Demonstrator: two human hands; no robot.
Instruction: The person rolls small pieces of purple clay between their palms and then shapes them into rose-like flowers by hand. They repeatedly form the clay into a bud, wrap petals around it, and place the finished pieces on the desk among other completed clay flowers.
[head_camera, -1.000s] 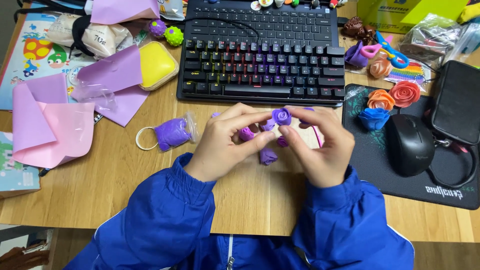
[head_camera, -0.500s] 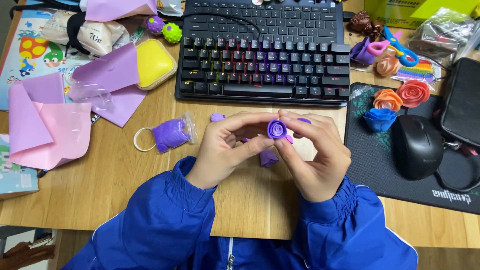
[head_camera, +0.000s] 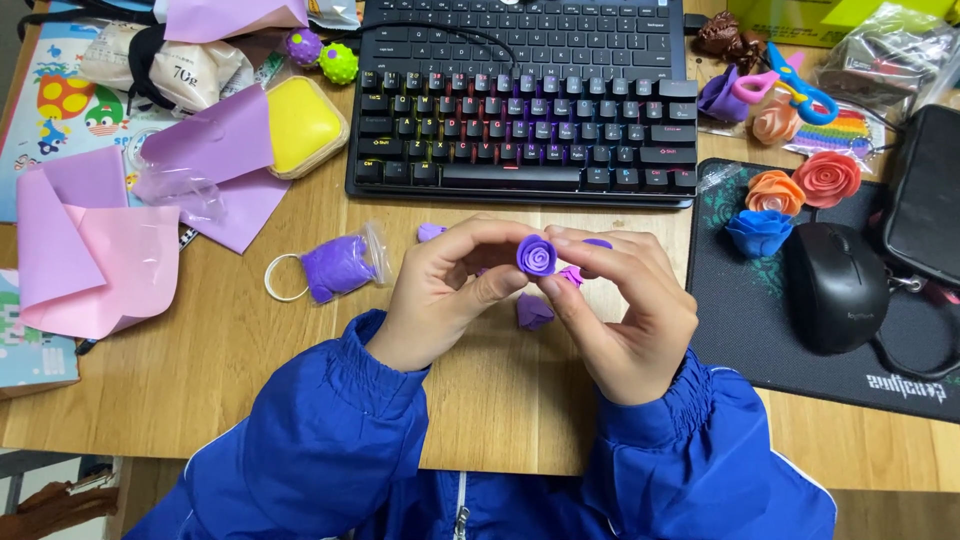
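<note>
Head view: keyboard (head_camera: 520, 110) beyond purple clay rose (head_camera: 537, 255).

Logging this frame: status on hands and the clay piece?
Left hand and right hand: fingers pinch the purple clay rose. Held above the wooden desk. Purple clay scraps lie beneath; nothing blocking.

Purple clay rose (head_camera: 537, 255), blue sleeves (head_camera: 330, 420), probably black mouse (head_camera: 835, 285).
</note>
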